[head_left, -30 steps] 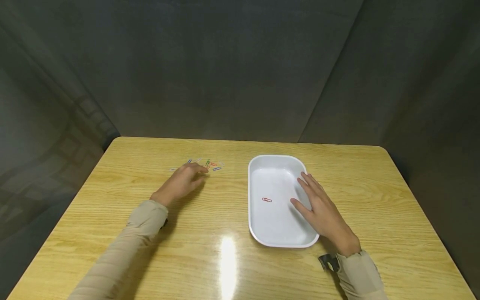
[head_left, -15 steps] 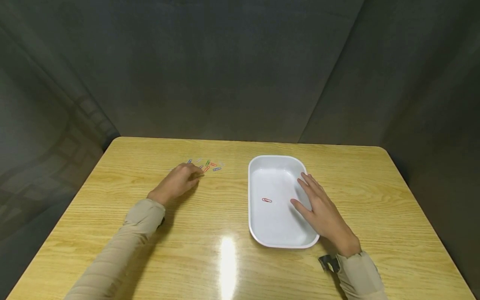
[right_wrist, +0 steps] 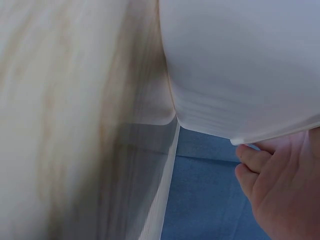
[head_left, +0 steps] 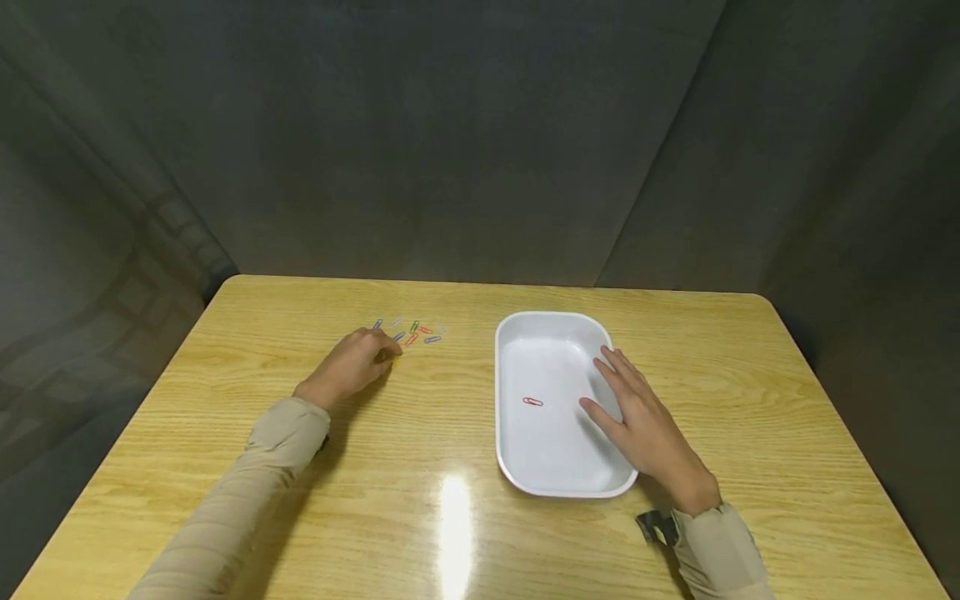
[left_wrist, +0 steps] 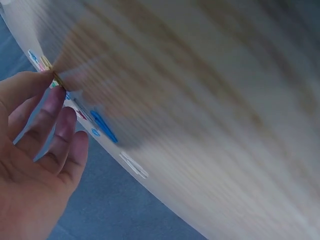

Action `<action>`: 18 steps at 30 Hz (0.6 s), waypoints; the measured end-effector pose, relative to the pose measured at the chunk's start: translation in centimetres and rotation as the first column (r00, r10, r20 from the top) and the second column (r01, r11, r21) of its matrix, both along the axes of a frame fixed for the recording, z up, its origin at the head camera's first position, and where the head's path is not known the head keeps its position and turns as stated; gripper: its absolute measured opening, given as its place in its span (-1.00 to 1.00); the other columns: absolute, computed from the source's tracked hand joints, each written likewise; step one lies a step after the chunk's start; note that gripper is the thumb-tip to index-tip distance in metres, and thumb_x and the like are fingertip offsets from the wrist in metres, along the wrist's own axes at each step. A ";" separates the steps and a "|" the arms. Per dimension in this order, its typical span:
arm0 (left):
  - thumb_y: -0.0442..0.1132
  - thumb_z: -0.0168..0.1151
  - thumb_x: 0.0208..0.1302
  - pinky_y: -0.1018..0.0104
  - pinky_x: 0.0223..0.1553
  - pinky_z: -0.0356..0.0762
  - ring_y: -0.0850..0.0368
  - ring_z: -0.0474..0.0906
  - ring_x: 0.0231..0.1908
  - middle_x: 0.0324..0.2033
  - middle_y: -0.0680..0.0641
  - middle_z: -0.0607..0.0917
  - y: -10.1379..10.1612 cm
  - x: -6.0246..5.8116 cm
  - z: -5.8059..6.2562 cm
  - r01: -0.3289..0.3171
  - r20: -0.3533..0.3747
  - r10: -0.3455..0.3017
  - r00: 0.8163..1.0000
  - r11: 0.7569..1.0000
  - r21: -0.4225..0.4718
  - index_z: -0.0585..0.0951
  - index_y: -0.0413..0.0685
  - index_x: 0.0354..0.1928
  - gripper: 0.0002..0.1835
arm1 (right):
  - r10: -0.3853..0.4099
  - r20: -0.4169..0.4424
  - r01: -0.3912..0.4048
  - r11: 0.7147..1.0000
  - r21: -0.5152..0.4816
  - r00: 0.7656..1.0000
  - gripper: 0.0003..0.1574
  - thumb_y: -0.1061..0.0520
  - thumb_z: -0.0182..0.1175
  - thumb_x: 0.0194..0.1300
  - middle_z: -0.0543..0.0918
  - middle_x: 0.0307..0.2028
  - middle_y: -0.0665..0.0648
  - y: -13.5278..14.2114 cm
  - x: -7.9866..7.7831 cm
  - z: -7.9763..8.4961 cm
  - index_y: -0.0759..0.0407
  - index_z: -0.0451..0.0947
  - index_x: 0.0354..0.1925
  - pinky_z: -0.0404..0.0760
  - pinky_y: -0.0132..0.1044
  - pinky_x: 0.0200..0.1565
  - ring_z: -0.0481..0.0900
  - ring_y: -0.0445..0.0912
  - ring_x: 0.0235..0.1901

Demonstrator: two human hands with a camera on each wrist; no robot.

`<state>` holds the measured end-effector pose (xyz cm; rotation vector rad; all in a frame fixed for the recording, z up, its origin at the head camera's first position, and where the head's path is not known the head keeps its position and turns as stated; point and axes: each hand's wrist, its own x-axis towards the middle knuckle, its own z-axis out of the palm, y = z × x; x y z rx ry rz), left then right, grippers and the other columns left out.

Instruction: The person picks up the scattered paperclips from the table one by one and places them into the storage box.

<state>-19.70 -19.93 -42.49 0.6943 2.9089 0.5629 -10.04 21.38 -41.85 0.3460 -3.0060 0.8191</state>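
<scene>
My left hand (head_left: 352, 367) is low over the left part of the table, beside a scatter of paper clips (head_left: 412, 339). In the left wrist view its thumb and index finger pinch a small yellowish paper clip (left_wrist: 59, 81), partly hidden by the fingertips. A blue paper clip (left_wrist: 104, 126) and a white one (left_wrist: 133, 164) lie close to the fingers. My right hand (head_left: 641, 421) rests over the right rim of a white tray (head_left: 555, 492), fingers spread and thumb reaching inside. One red paper clip (head_left: 532, 402) lies on the tray's floor.
The wooden table (head_left: 390, 500) has its far edge just behind the clips, against a dark curtain (head_left: 450, 150). Among the scattered clips are a green one (head_left: 415, 326) and a blue one (head_left: 432, 340).
My left hand has drawn slightly back and left, uncovering more of the scattered clips. The right hand and the tray stay essentially in place.
</scene>
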 end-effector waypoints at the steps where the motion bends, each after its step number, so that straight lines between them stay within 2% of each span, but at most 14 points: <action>1: -0.44 0.33 0.22 0.03 -0.02 0.62 -0.05 0.64 -0.13 -0.11 -0.16 0.76 0.0 0.0 0.0 -0.001 -0.005 0.001 1.000 1.000 0.000 0.72 -0.21 -0.07 -0.77 | 0.000 0.002 0.000 1.000 0.000 1.000 -0.09 -0.25 0.08 0.44 0.05 0.55 0.24 0.0 0.0 0.0 0.27 0.16 0.48 0.11 0.30 0.41 -0.05 0.24 0.54; 6: -0.41 0.36 0.21 0.03 -0.04 0.63 -0.08 0.66 -0.13 -0.15 -0.15 0.77 0.2 0.2 0.1 0.012 -0.076 -0.013 0.997 1.000 -0.015 0.74 -0.19 -0.13 -0.81 | 0.001 0.003 -0.001 1.000 -0.006 1.000 -0.09 -0.25 0.07 0.44 0.04 0.56 0.23 0.0 0.0 0.1 0.27 0.15 0.48 0.10 0.30 0.41 -0.06 0.24 0.54; 11: -0.42 0.38 0.18 0.09 -0.11 0.66 -0.09 0.68 -0.17 -0.22 -0.15 0.77 0.3 0.4 0.0 0.041 -0.161 -0.049 0.986 0.998 -0.047 0.75 -0.20 -0.19 -0.85 | 0.002 0.005 -0.002 1.000 -0.013 1.000 -0.08 -0.26 0.08 0.44 0.04 0.56 0.22 0.0 0.0 0.1 0.28 0.16 0.48 0.10 0.30 0.41 -0.06 0.24 0.54; 15: -0.43 0.39 0.17 0.16 -0.19 0.67 -0.05 0.67 -0.23 -0.26 -0.14 0.78 0.3 0.4 -0.2 0.048 -0.197 -0.060 0.979 0.997 -0.064 0.76 -0.20 -0.22 -0.87 | 0.001 0.004 -0.001 1.000 -0.014 1.000 -0.08 -0.26 0.08 0.44 0.04 0.56 0.23 0.0 0.0 0.1 0.28 0.16 0.48 0.11 0.30 0.41 -0.06 0.24 0.54; 18: -0.42 0.38 0.18 0.18 -0.21 0.67 -0.04 0.66 -0.24 -0.26 -0.14 0.79 0.4 0.3 -0.2 0.042 -0.197 -0.053 0.979 0.997 -0.062 0.76 -0.19 -0.23 -0.88 | 0.001 0.003 -0.001 1.000 -0.013 1.000 -0.08 -0.26 0.08 0.43 0.05 0.56 0.23 0.0 0.0 0.1 0.28 0.16 0.48 0.11 0.30 0.41 -0.05 0.24 0.54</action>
